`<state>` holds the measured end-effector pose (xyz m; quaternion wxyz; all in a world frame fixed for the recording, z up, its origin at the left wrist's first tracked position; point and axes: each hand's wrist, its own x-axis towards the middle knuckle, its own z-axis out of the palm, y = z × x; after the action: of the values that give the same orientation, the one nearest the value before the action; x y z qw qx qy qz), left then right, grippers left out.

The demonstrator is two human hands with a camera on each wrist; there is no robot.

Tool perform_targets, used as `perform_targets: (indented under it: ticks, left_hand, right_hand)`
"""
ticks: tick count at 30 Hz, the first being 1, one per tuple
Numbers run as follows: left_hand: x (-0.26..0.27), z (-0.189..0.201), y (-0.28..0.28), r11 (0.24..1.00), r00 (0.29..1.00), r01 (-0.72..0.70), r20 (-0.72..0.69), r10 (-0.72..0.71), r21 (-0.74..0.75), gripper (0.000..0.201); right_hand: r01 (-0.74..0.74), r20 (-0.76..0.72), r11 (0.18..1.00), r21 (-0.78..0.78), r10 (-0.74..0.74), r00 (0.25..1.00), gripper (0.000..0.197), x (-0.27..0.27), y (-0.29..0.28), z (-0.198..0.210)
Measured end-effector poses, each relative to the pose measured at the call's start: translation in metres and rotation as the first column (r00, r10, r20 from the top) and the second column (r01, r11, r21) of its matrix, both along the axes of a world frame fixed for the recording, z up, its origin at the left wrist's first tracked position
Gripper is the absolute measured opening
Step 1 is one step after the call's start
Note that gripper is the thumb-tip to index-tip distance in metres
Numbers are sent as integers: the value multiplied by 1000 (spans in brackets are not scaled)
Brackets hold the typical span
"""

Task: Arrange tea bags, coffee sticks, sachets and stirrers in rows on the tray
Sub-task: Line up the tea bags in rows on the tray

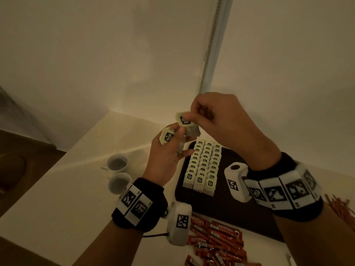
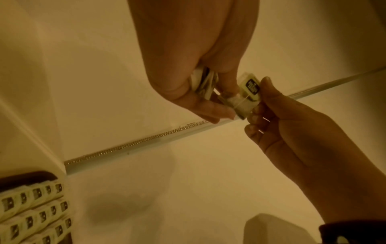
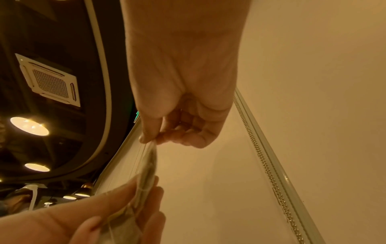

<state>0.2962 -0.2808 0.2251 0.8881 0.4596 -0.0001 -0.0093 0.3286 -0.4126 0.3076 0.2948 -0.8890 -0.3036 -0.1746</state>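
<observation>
Both hands are raised above the far end of the dark tray (image 1: pixel 226 214). My left hand (image 1: pixel 169 148) grips a small stack of tea bags (image 1: pixel 167 138) with pale green tags, seen edge-on in the left wrist view as tea bags (image 2: pixel 203 82). My right hand (image 1: pixel 201 114) pinches the tag of one tea bag (image 1: pixel 185 120) just above that stack, and its bag hangs down to the left fingers. That tea bag (image 2: pixel 249 92) shows between both hands in the left wrist view. Three rows of tea bags (image 1: pixel 203 166) lie on the tray.
Red coffee sticks (image 1: pixel 217 240) lie in a heap on the white table (image 1: pixel 76 189) at the near edge. Brown stirrers (image 1: pixel 340 206) lie at the right. Two white cups (image 1: pixel 118 173) stand left of the tray. A wall corner rises behind.
</observation>
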Motion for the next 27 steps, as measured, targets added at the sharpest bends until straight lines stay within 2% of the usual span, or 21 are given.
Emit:
perform_targets:
  ticks: [4, 6, 8, 11, 13, 15, 18, 21, 24, 27]
  left_hand:
    - [2, -1, -7, 995, 998, 25, -51, -30, -96, 18]
    - [1, -1, -10, 991, 997, 50, -55, -58, -126, 21]
    - [1, -2, -12, 986, 996, 63, -55, -72, -152, 19]
    - [2, 0, -13, 987, 997, 50, -51, -58, -156, 16]
    - [3, 1, -14, 990, 999, 21, -46, -27, -141, 13]
    - [4, 4, -13, 991, 1000, -13, -29, 9, -137, 12]
    - [6, 7, -11, 990, 999, -34, -13, 33, -140, 15]
    - [7, 9, -11, 989, 999, -41, -13, 40, -142, 22]
    - [6, 9, -12, 985, 998, -52, -25, 49, -165, 10]
    - [4, 12, -13, 969, 999, -24, -50, 12, -245, 11]
  right_hand:
    - [58, 121, 987, -147, -41, 992, 39, 2, -3, -1]
    - [85, 158, 982, -170, -58, 986, 40, 3, -5, -1]
    - [74, 131, 983, -171, -51, 990, 33, 6, -7, 0]
    - [-12, -12, 999, -45, 11, 1000, 17, 7, -9, 3]
    - [-32, -146, 990, 137, 52, 988, 15, 5, -10, 5]
    - [-3, -207, 982, 190, 43, 977, 14, 6, -12, 5]
    - [17, -171, 987, 157, 10, 985, 6, 10, -13, 0]
    - [26, -152, 982, 189, 3, 988, 17, 12, -14, 0]
    - [2, -206, 974, 226, 45, 978, 6, 9, -13, 2]
    - [-17, -186, 973, 229, 61, 981, 8, 8, -12, 2]
